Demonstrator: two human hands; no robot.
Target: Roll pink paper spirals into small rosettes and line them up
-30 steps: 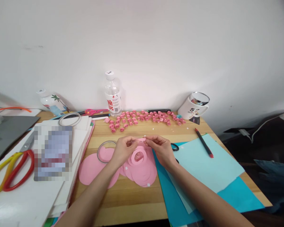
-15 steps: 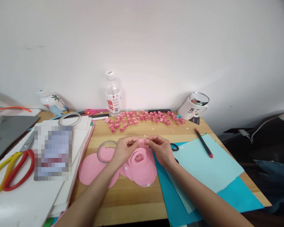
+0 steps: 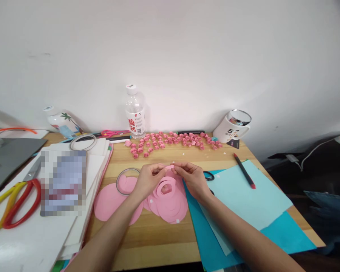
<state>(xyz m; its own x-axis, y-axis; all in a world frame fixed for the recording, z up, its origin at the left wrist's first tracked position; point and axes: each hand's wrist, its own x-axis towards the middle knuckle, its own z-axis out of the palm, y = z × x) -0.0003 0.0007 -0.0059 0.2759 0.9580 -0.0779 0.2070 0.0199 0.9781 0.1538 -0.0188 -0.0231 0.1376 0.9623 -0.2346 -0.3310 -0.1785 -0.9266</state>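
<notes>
A pink paper strip (image 3: 169, 167) is pinched at one side by my left hand (image 3: 150, 176) and at the other by my right hand (image 3: 191, 175). Both hands have their fingers closed close together. Below them a loose pink paper spiral (image 3: 166, 188) hangs or lies over pink paper circles (image 3: 172, 210); whether it joins the strip I cannot tell. Left of my left wrist, a roll of tape (image 3: 118, 182) rests on more pink paper (image 3: 106, 204). Black scissor handles (image 3: 209, 176) show partly behind my right hand.
Many rolled pink paper curls (image 3: 161, 142) lie along the wall, between a plastic bottle (image 3: 136, 117) and a white mug (image 3: 229, 130). Blue paper sheets (image 3: 255, 200) with a pencil (image 3: 244, 172) cover the right side. Large scissors (image 3: 19, 204) lie on white paper (image 3: 31, 245) at left.
Both hands stay in nearly the same place. The pink strip between the fingertips has shifted slightly and now shows as a narrow raised band.
</notes>
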